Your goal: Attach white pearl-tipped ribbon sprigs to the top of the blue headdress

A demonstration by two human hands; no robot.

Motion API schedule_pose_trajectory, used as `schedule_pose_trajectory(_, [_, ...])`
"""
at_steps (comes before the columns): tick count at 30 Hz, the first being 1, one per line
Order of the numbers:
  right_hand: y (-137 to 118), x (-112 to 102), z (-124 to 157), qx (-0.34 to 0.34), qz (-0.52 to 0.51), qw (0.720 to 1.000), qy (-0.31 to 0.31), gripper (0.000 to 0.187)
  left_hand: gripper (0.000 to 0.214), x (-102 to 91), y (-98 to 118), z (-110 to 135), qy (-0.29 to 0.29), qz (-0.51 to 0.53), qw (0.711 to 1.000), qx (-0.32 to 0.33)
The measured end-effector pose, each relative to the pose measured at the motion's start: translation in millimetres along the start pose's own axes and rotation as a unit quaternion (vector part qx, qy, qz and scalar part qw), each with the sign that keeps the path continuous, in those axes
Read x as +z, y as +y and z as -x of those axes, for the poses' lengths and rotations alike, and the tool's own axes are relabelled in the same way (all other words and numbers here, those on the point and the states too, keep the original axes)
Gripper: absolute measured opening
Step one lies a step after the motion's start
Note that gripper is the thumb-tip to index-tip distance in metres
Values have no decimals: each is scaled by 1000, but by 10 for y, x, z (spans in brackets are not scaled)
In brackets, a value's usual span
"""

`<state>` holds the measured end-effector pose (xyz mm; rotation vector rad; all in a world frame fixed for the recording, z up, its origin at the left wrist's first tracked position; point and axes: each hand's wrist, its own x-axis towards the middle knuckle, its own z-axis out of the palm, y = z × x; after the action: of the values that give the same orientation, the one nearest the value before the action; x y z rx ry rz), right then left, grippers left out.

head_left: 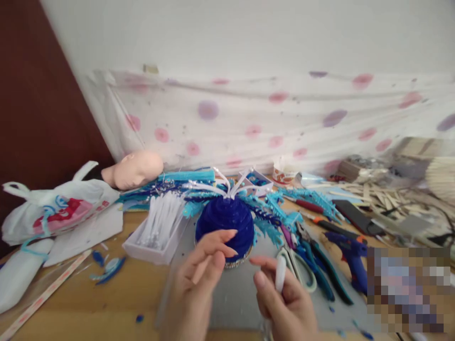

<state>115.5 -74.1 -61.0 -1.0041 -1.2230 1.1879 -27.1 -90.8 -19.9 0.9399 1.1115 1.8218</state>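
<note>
A deep-blue dome (224,215), ringed with layered blue material, stands on a grey mat (227,310). White fuzzy stems (232,190) with small shiny ends fan out from its top, and a silver beaded band (237,262) runs round its base. My left hand (202,277) is in front of the dome, fingers bent and apart from the thumb, with nothing visible between them. Lower right of the dome, my right hand (284,296) is closed round a white chenille stem (280,273); its lower end is blurred. Light-blue leafy sprays (270,227) lie behind the dome.
Left of the mat stands a white box (147,251) of white stems. Scissors (300,270), pliers (322,265) and a blue glue gun (350,255) lie at right. A mannequin head (137,169) and a plastic bag (60,208) sit at back left. Wooden strips (369,199) clutter the right.
</note>
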Motion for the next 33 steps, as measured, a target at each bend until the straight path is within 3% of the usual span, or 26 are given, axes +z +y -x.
schedule_pose_trajectory(3, [-127,81,41,-30,7,1000,-8,28,19,146,-315,364,-10,195,971,-135])
schedule_pose_trajectory(6, [-157,117,94,-52,28,998,-7,16,16,190,-426,423,0,243,954,-174])
schedule_pose_trajectory(14, [-133,190,75,-85,42,993,75,3,17,91,-478,415,-26,188,968,-161])
schedule_pose_trajectory(21, [-105,142,42,-131,88,986,48,9,15,17,-439,390,-21,62,993,-102])
schedule_pose_trajectory(27, [-93,144,10,-101,101,989,21,10,15,-42,-480,328,-45,39,995,-84])
schedule_pose_trajectory(33, [-114,128,-13,-165,130,978,-6,13,13,-88,-518,286,-66,-4,997,-43])
